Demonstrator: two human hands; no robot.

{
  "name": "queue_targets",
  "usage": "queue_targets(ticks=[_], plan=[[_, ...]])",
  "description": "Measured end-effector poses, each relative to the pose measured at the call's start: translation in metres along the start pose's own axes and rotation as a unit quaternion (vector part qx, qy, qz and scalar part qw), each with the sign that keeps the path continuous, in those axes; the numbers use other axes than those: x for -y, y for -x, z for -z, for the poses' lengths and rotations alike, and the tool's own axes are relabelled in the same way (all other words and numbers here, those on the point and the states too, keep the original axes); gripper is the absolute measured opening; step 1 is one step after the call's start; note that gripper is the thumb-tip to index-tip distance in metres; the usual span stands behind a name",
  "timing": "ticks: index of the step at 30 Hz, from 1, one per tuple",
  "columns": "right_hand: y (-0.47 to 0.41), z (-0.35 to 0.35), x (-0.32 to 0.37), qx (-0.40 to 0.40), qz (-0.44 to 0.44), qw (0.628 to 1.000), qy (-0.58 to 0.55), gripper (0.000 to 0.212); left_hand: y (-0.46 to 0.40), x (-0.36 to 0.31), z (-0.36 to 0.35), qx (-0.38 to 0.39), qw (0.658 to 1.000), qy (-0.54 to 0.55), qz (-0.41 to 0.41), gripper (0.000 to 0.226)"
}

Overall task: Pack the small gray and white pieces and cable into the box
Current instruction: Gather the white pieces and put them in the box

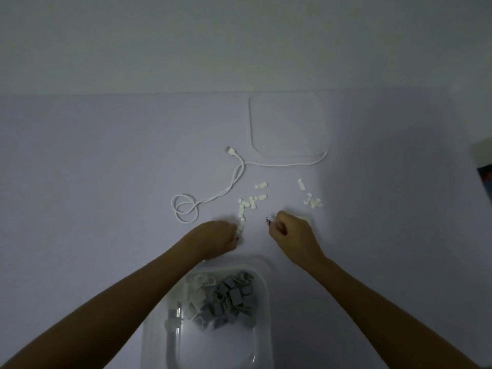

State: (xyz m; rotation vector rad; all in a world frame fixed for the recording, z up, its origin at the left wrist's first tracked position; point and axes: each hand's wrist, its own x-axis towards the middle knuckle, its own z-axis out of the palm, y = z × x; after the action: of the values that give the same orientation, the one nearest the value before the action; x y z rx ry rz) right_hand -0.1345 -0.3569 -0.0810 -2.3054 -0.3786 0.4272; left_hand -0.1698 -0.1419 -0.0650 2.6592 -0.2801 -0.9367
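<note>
Two bare hands work on a pale table [106, 161], just beyond a clear plastic box [262, 310] that sits at the near edge between the forearms. The box holds a heap of gray pieces [229, 296] toward its far right, with white pieces [193, 291] piled beside them on the left; the near half of the box floor is bare.

The left hand [218, 237] rests knuckles-up on the table with its fingers curled; at its fingertips lies the near end of a line of small white pieces [243, 213], and the fingers touch or pinch the lowest ones. Whether a piece is actually gripped cannot be told from this view. The right hand [290, 230] is likewise curled, fingers tucked under; something pale shows just past its far side, but what it holds, if anything, cannot be told.

Loose white pieces remain on the table in two groups: the line and scatter [257, 199] ahead of the left hand, and a smaller cluster [312, 201] ahead and right of the right hand.

The white cable [234, 182] lies on the table outside the box, coiled at its left end, its plug pointing away, its other run leading toward a white square lid [287, 123] lying flat farther back.
</note>
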Motion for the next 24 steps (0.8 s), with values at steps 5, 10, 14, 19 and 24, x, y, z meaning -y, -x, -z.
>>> queue_targets(ticks=[5, 10, 14, 19, 24], plan=[[-0.003, 0.027, 0.021, 0.016, -0.211, 0.884, -0.417, 0.014, 0.013, 0.006, 0.01, -0.099, 0.963, 0.252, 0.004, 0.036], [-0.004, 0.003, 0.027, 0.042, -0.187, 0.963, -0.191, 0.017, 0.029, 0.0, 0.014, -0.2, 0.806, 0.554, 0.058, 0.038], [-0.016, -0.027, 0.044, 0.085, -0.071, 0.985, 0.13, 0.036, 0.031, -0.003, 0.014, -0.247, 0.607, 0.742, 0.144, 0.029], [-0.028, -0.049, 0.048, 0.06, 0.028, 0.956, 0.287, 0.052, 0.032, -0.003, 0.015, -0.281, 0.477, 0.819, 0.15, 0.034], [-0.029, -0.054, 0.044, 0.051, 0.107, 0.924, 0.363, 0.024, 0.034, 0.005, 0.017, -0.306, 0.369, 0.869, 0.123, 0.028]])
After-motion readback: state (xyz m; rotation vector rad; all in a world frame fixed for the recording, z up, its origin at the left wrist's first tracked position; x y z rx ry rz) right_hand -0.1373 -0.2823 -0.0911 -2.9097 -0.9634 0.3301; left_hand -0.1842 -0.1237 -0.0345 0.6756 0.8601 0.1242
